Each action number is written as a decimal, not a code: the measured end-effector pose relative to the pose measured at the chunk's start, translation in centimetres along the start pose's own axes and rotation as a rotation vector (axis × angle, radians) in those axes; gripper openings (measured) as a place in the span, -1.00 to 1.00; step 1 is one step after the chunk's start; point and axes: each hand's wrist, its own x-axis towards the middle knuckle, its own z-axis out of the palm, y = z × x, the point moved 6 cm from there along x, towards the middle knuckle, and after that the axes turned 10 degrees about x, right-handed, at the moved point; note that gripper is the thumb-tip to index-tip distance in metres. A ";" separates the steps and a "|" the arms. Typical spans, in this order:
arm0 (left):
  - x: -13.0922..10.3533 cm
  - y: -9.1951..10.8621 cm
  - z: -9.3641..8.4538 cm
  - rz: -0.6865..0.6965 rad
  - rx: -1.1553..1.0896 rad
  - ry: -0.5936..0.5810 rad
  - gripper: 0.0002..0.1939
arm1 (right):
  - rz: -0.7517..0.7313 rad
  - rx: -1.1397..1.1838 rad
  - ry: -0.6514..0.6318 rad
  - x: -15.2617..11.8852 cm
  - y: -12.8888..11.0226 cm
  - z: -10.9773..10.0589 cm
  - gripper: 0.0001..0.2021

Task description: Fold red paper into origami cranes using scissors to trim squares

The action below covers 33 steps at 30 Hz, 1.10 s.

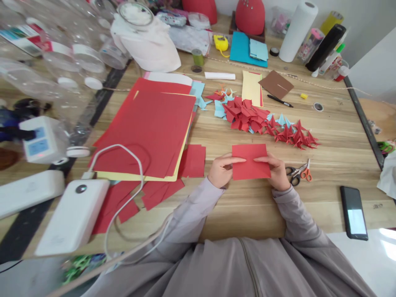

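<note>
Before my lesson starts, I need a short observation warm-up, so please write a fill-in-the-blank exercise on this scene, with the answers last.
1. The left hand and right hand hold a paper sheet coloured ____.
2. The black-handled scissors lie beside another pair with ____ handles.
3. The tape measure is coloured ____.
4. The phone lies to the ____ of both hands.

Missing words: red; orange; yellow; right.

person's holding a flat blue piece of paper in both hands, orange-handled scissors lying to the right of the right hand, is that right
The colour is wrong: the head view shows a flat red piece of paper in the left hand and right hand. The orange-handled scissors are where you say.
</note>
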 end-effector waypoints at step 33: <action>-0.2 -0.6 0.4 -0.128 -0.009 -0.020 -0.79 | -0.098 -0.166 0.057 -0.5 -0.5 0.7 -0.79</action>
